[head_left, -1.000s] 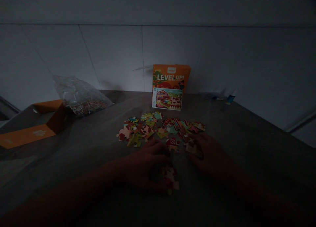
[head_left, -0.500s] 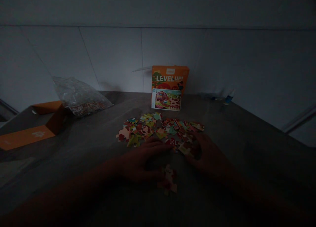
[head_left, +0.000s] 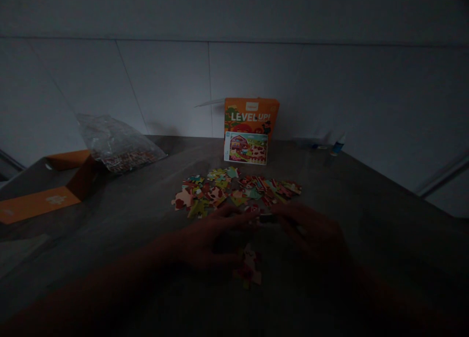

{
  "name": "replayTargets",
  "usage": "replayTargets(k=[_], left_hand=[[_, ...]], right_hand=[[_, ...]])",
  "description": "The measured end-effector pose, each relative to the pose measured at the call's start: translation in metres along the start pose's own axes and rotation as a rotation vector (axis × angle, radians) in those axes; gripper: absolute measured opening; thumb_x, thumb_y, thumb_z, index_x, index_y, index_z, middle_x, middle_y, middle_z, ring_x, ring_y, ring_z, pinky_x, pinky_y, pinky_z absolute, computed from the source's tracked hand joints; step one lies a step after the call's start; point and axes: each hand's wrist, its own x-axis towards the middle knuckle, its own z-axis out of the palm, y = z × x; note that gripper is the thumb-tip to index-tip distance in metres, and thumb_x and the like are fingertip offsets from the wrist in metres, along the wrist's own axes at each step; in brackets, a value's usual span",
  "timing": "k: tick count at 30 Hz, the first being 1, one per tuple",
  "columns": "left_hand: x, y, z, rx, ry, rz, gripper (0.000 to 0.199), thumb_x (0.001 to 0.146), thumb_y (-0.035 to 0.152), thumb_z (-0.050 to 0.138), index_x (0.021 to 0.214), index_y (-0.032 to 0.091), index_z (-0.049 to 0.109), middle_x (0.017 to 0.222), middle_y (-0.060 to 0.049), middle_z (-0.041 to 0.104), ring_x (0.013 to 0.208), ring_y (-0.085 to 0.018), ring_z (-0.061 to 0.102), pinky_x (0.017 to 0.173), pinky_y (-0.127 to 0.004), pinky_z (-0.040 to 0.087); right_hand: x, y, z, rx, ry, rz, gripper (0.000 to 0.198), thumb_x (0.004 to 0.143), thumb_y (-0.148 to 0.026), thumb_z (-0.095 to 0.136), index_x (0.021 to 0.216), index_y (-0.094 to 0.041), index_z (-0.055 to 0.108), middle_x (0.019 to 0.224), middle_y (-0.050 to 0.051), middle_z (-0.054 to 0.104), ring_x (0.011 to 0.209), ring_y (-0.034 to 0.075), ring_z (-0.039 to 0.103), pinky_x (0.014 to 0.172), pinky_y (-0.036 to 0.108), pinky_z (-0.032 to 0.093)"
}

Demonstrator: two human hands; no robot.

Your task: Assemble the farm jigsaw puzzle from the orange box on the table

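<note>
My left hand (head_left: pixel 212 237) lies low over the table with its fingers stretched out and apart. Its index fingertip reaches a dark red piece (head_left: pixel 252 208) at the near edge of the pile, and its thumb is beside a few joined puzzle pieces (head_left: pixel 250 267). A puzzle piece (head_left: pixel 269 219), seen nearly edge-on, is pinched in my right hand (head_left: pixel 313 229), just right of the left fingertips. Beyond both hands spreads a heap of loose jigsaw pieces (head_left: pixel 216 193), several overlapping. The light is very dim, so the print on the held piece cannot be made out.
An orange "LEVEL UP!" box (head_left: pixel 271 115) stands at the back, a farm picture card (head_left: pixel 246 148) leaning on it. To the left are a clear plastic bag (head_left: pixel 120 144) of pieces and an open orange box (head_left: pixel 40 205). A small bottle (head_left: pixel 337 145) is at the back right.
My right hand has closed on a puzzle piece from the pile's near right side and tilted it up. My left hand has barely moved.
</note>
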Motion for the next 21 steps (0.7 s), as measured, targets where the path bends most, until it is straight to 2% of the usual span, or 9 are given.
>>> replayTargets(k=[2, 4, 10, 16, 19, 21], left_hand=[[0.000, 0.000, 0.000, 0.010, -0.006, 0.005, 0.078, 0.083, 0.036, 0.066, 0.151, 0.030, 0.029, 0.144, -0.009, 0.046, 0.133, -0.028, 0.041, 0.111, -0.047, 0.037], [-0.001, -0.001, 0.000, 0.035, 0.003, 0.007, 0.073, 0.083, 0.037, 0.066, 0.148, 0.030, 0.035, 0.147, -0.009, 0.042, 0.135, -0.029, 0.040, 0.111, -0.048, 0.038], [-0.004, -0.005, -0.001, 0.111, 0.076, -0.043, 0.070, 0.085, 0.037, 0.065, 0.148, 0.030, 0.035, 0.154, -0.008, 0.035, 0.144, -0.032, 0.025, 0.114, -0.055, 0.032], [-0.001, -0.007, -0.003, 0.157, 0.043, 0.092, 0.070, 0.086, 0.033, 0.062, 0.150, 0.032, 0.032, 0.153, -0.002, 0.038, 0.147, -0.028, 0.018, 0.117, -0.052, 0.028], [-0.001, -0.007, -0.003, 0.222, 0.063, 0.053, 0.066, 0.087, 0.033, 0.060, 0.148, 0.031, 0.035, 0.153, -0.004, 0.038, 0.147, -0.030, 0.018, 0.115, -0.055, 0.030], [-0.001, -0.008, -0.004, 0.272, 0.110, 0.010, 0.062, 0.088, 0.033, 0.059, 0.146, 0.028, 0.040, 0.149, -0.007, 0.044, 0.146, -0.031, 0.021, 0.113, -0.057, 0.031]], right_hand=[[0.000, -0.009, 0.002, 0.061, -0.018, -0.062, 0.021, 0.091, -0.013, 0.051, 0.101, -0.021, 0.069, 0.096, 0.006, 0.075, 0.087, 0.017, 0.072, 0.075, 0.027, 0.060], [0.000, -0.014, 0.003, 0.120, -0.025, -0.090, 0.021, 0.090, -0.012, 0.053, 0.102, -0.021, 0.068, 0.097, 0.005, 0.074, 0.088, 0.016, 0.071, 0.076, 0.025, 0.059], [0.000, -0.013, 0.002, 0.243, -0.021, -0.060, 0.020, 0.087, -0.012, 0.055, 0.098, -0.022, 0.067, 0.094, 0.004, 0.073, 0.086, 0.015, 0.071, 0.073, 0.025, 0.059], [0.001, -0.009, 0.004, 0.355, -0.099, 0.021, 0.018, 0.088, -0.011, 0.053, 0.093, -0.022, 0.067, 0.090, 0.004, 0.071, 0.085, 0.016, 0.069, 0.073, 0.027, 0.057], [0.002, -0.008, 0.005, 0.388, -0.114, 0.040, 0.018, 0.088, -0.012, 0.053, 0.094, -0.022, 0.067, 0.091, 0.004, 0.071, 0.086, 0.016, 0.069, 0.075, 0.028, 0.057], [0.002, -0.005, 0.006, 0.361, -0.112, 0.064, 0.018, 0.088, -0.013, 0.053, 0.094, -0.022, 0.067, 0.093, 0.005, 0.070, 0.089, 0.017, 0.068, 0.078, 0.031, 0.057]])
